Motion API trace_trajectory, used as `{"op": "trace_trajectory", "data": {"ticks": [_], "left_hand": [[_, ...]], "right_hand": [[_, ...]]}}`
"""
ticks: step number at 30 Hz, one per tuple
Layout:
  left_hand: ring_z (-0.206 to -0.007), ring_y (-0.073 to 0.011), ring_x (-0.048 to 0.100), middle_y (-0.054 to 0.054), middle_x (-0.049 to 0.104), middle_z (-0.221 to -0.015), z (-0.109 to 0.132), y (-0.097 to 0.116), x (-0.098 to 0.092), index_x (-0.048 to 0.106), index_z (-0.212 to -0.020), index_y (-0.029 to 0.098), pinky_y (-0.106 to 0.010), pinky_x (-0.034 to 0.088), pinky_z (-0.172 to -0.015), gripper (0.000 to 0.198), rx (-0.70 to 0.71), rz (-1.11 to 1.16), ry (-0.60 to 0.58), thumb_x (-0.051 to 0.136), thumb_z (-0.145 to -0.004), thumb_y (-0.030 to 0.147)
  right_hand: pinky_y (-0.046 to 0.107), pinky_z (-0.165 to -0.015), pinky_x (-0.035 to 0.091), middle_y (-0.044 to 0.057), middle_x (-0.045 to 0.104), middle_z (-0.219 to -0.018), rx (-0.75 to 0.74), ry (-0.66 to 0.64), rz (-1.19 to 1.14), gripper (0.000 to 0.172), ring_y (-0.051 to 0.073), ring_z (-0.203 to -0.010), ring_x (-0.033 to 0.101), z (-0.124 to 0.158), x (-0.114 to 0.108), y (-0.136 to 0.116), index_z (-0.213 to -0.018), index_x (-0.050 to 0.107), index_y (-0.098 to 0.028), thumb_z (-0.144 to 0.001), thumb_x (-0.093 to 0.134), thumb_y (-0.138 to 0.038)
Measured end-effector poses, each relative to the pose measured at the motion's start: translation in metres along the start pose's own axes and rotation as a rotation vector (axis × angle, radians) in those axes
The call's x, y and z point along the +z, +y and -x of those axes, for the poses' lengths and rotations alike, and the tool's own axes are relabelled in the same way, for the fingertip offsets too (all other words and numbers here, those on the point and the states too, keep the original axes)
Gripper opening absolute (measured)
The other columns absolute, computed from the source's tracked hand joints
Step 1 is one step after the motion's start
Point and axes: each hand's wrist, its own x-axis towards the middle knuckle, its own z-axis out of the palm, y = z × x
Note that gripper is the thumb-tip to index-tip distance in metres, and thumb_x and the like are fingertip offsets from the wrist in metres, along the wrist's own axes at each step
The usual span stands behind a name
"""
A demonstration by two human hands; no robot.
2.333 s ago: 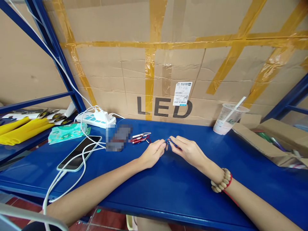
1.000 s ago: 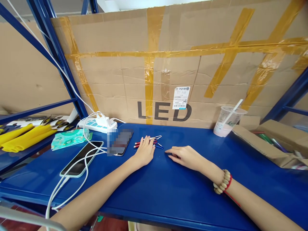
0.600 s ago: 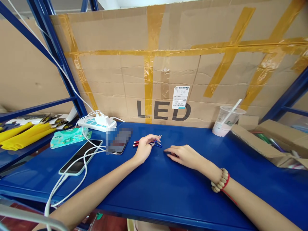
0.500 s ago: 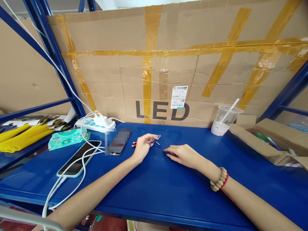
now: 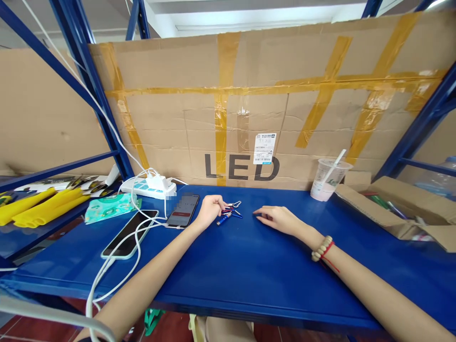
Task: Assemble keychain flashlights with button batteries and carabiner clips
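My left hand [image 5: 211, 210] rests on the blue shelf with its fingers curled in around a small red metal tube [image 5: 228, 208]. Most of that tube is hidden behind the fingers. A short blue metal tube [image 5: 224, 219] lies just below the fingertips, on the shelf. Small carabiner clips, one silver [image 5: 234, 204] and one blue [image 5: 237, 215], stick out to the right of the tubes. My right hand [image 5: 280, 219] lies to the right of the clips, apart from them. Its fingers are loosely stretched to the left and nothing is in them.
Left of my hands lie two phones, one dark [image 5: 184, 211] and one pale-rimmed [image 5: 128, 235], with white cables and a power strip [image 5: 142, 188]. A plastic cup with a straw [image 5: 325, 183] and an open carton [image 5: 377, 209] stand right. A large cardboard box [image 5: 171, 128] backs the shelf.
My left fingers, stretched over the tubes before, have curled in. The blue tube now shows below them, and the red tubes are mostly covered. The view has tilted up; my right hand keeps its pose.
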Motion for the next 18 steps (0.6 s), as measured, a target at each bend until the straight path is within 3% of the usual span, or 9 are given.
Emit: {"op": "trace_trajectory", "data": {"ticks": [4,6,9,12,15,18], "left_hand": [[-0.096,-0.0259,0.056,-0.008,0.066,-0.084,0.003,0.008,-0.018,0.064,-0.078,0.016,-0.045,0.039,-0.088,0.027,0.175,-0.684,-0.030,0.043,-0.064,0.008],[-0.107,-0.0289,0.049,-0.012,0.061,-0.105,0.006,0.012,-0.025,0.062,-0.099,0.016,-0.048,0.034,-0.093,0.033,0.183,-0.891,-0.036,0.047,-0.069,0.015],[-0.121,-0.0316,0.038,-0.017,0.048,-0.125,0.011,0.015,-0.031,0.051,-0.118,0.014,-0.047,0.029,-0.099,0.047,0.079,-1.017,-0.163,0.051,-0.073,0.028],[-0.123,-0.0337,0.038,-0.019,0.041,-0.132,0.012,0.015,-0.036,0.047,-0.121,0.014,-0.044,0.037,-0.094,0.055,-0.034,-1.032,-0.288,0.056,-0.069,0.030],[-0.105,-0.0300,0.055,-0.018,0.052,-0.120,0.012,0.014,-0.039,0.056,-0.108,0.014,-0.038,0.045,-0.084,0.041,-0.050,-1.037,-0.319,0.056,-0.067,0.020],[-0.093,-0.0261,0.061,-0.014,0.060,-0.105,0.011,0.011,-0.040,0.061,-0.096,0.015,-0.034,0.047,-0.078,0.027,-0.032,-1.040,-0.329,0.053,-0.071,0.016]], "right_hand": [[0.024,-0.056,0.044,0.001,0.063,-0.084,0.154,0.076,-0.010,0.027,0.012,-0.062,0.058,0.003,0.001,0.015,-0.103,0.061,-0.023,-0.088,0.043,-0.034],[0.024,-0.058,0.046,0.001,0.062,-0.088,0.157,0.125,-0.023,0.026,0.011,-0.064,0.058,0.004,0.003,0.011,-0.103,0.061,-0.023,-0.087,0.044,-0.035],[0.023,-0.059,0.047,0.003,0.059,-0.099,0.094,0.153,-0.018,0.026,0.011,-0.070,0.059,0.000,0.008,-0.008,-0.105,0.060,-0.024,-0.089,0.041,-0.030],[0.022,-0.065,0.048,0.004,0.056,-0.110,-0.018,0.149,0.045,0.029,0.013,-0.086,0.060,-0.014,0.014,-0.032,-0.112,0.056,-0.025,-0.091,0.036,-0.022],[0.021,-0.063,0.048,0.004,0.053,-0.116,-0.061,0.121,0.056,0.030,0.013,-0.092,0.059,-0.034,0.017,-0.050,-0.117,0.053,-0.027,-0.092,0.037,-0.024],[0.022,-0.067,0.048,0.003,0.055,-0.112,-0.048,0.113,0.044,0.025,0.013,-0.090,0.059,-0.048,0.020,-0.057,-0.108,0.059,-0.025,-0.091,0.041,-0.024]]}}
